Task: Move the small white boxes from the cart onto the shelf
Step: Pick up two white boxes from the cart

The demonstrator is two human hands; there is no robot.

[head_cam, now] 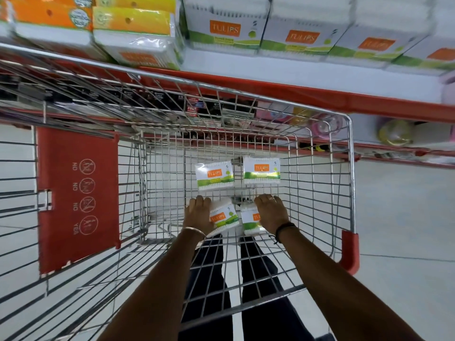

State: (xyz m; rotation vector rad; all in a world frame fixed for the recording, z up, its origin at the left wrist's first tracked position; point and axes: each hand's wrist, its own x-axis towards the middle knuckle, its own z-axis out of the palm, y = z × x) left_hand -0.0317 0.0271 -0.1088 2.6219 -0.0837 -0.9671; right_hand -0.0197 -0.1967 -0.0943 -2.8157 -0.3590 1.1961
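Several small white boxes with orange labels and green bands lie on the bottom of the wire cart [320, 153]. My left hand [198, 214] rests over the near left box [225, 217], fingers curled around its left edge. My right hand [270, 212] covers the near right box [248, 221], gripping it from the right. Two more boxes lie beyond my hands, the far left box [214, 175] and the far right box [261, 170], both untouched. The white shelf [307, 72] with a red front edge runs above the cart and holds a row of the same boxes [225, 28].
The cart's red child-seat flap [77, 198] stands on the left. Orange and yellow packs [133, 20] sit at the shelf's left end. Lower shelves behind the cart hold dark boxes [172, 99] and round coloured items [394, 132]. White floor lies to the right.
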